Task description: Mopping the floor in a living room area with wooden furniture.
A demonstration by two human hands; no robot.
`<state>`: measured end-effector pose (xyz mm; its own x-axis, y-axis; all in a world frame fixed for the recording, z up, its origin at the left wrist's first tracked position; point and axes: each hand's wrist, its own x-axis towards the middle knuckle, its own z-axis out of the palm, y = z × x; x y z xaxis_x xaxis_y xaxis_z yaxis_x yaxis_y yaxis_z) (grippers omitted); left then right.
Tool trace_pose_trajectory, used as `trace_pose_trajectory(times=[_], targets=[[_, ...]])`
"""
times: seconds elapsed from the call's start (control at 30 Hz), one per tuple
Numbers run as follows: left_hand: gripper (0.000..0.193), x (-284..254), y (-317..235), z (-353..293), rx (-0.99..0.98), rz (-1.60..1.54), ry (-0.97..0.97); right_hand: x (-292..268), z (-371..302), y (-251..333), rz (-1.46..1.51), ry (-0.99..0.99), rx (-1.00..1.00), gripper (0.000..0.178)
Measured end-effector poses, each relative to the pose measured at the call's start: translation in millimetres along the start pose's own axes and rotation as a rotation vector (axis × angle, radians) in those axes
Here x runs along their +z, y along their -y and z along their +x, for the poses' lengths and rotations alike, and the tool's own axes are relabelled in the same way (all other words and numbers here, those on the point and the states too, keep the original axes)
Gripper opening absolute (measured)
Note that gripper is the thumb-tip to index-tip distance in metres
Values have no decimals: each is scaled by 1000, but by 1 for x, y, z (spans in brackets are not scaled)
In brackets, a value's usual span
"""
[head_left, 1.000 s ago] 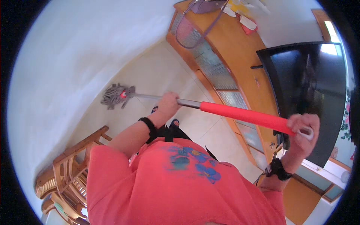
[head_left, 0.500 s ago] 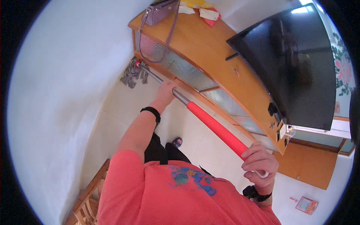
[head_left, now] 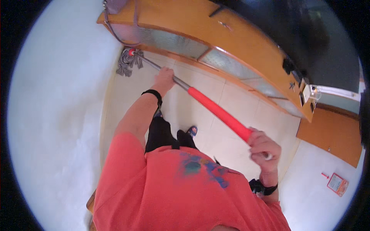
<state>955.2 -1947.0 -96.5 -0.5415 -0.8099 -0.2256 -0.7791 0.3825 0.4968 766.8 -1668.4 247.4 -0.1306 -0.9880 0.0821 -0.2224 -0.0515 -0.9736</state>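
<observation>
A mop with a red grip and a metal pole slants across the view from lower right to upper left. My left hand is wrapped round the bare metal pole, just beyond the red sleeve. Close to the white-tipped end, my right hand grips the red handle. The grey cloth-strip mop head lies on the pale tiled floor, in the corner between the white wall and the wooden cabinet.
A purple bag sits on the cabinet's far left end, its strap hanging over the front. A large television stands on the cabinet. The white wall rises along the left. Part of wooden furniture shows at lower left.
The view has shifted, so the cabinet and television sit higher and the lower-left furniture is mostly out of sight. Both hands keep their hold on the mop; its head is still in the corner.
</observation>
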Motion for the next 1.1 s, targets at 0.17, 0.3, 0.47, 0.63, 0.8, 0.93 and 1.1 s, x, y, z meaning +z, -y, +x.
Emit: trace_pose_trajectory(times=[0.17, 0.3, 0.47, 0.63, 0.8, 0.93, 1.1], targets=[[23, 44, -151, -31, 208, 173, 265, -108, -106, 13, 19, -487, 83, 18], [24, 96, -279, -80, 422, 82, 309, -171, -219, 61, -211, -747, 158, 24], [32, 173, -412, -130, 627, -60, 476, -195, -321, 146, -600, -999, 214, 34], [42, 208, -485, -152, 825, -220, 672, -150, -269, 178, -686, -586, 71, 22], [46, 215, -486, -137, 1006, -172, 943, -133, -245, 167, -702, -468, -90, 24], [49, 156, -472, -139, 963, -152, 961, -143, -238, 179, -657, -512, -276, 26], [46, 111, -402, -127, 873, -220, 751, -164, -212, 175, -572, -470, -480, 27]])
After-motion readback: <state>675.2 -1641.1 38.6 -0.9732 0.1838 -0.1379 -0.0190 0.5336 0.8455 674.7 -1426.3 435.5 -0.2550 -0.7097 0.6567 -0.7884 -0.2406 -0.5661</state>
